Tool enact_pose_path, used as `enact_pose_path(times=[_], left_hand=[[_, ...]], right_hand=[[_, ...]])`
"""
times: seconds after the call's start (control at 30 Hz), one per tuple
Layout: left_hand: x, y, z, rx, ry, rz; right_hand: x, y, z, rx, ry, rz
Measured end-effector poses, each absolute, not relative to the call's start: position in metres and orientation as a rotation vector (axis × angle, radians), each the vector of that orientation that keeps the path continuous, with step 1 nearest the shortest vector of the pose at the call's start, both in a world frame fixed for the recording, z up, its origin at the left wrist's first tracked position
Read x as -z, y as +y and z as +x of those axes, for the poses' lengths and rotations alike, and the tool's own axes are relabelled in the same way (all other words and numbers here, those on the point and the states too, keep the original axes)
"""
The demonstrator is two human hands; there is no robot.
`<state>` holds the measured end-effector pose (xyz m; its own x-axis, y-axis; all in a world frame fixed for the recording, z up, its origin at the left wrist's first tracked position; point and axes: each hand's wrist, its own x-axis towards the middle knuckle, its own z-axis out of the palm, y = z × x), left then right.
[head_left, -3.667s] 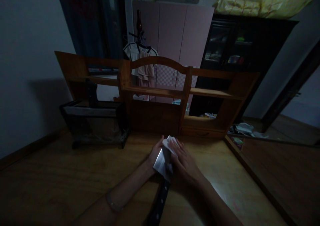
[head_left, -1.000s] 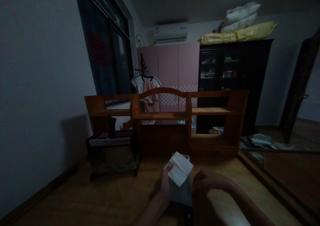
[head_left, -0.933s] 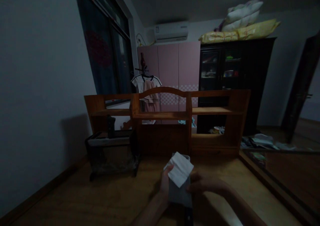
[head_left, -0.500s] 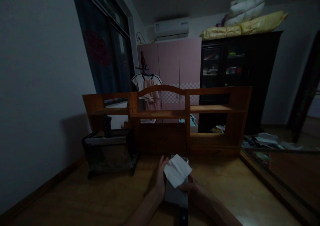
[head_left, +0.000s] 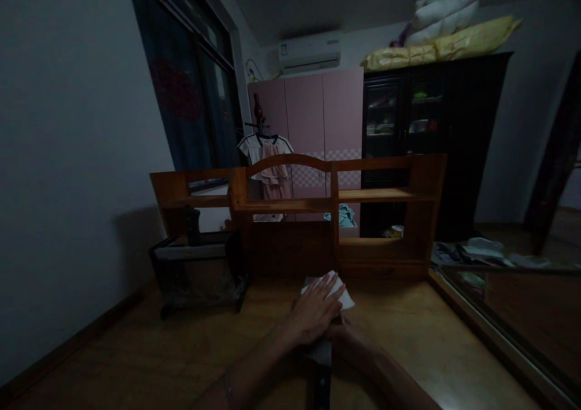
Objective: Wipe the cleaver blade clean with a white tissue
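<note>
A white paper tissue [head_left: 347, 301] lies over the far part of a broad grey blade, which looks like a cleaver [head_left: 322, 353]. The cleaver's black handle points toward me at the bottom edge of the head view. My left hand [head_left: 312, 312] rests flat on the tissue, fingers stretched forward and slightly apart. At the blade's right side, my right hand [head_left: 348, 335] is closed on the cleaver, its fingers partly hidden under the left hand and the tissue. Much of the blade is covered by my hands.
Everything is on a wooden tabletop [head_left: 408, 343] in dim light. Beyond stands a wooden shelf unit [head_left: 290, 207]. To the left is a dark box-shaped object [head_left: 197, 277] with a black item on top. A raised wooden edge [head_left: 481, 325] runs along the right.
My left hand has moved from the cleaver's left side onto the tissue, now covering much of it. My right hand stays at the blade's right side. The view has shifted slightly.
</note>
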<state>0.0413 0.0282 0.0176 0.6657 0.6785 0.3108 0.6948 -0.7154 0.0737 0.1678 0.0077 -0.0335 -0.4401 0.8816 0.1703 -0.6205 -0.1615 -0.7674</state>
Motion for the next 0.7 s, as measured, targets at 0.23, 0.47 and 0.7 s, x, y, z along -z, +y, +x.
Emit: enact_pose_path(times=[0.23, 0.47, 0.7], left_hand=[[-0.02, 0.043, 0.044, 0.496, -1.189, -2.794], [-0.015, 0.043, 0.028, 0.476, -1.202, -2.847], [-0.012, 0.013, -0.002, 0.549, -1.224, -3.053]], right_hand=[[0.026, 0.006, 0.17, -1.894, -0.909, -0.414], [0.034, 0.01, 0.169, -1.879, -0.867, -0.447], [0.04, 0.013, 0.167, -1.849, -0.86, -0.393]])
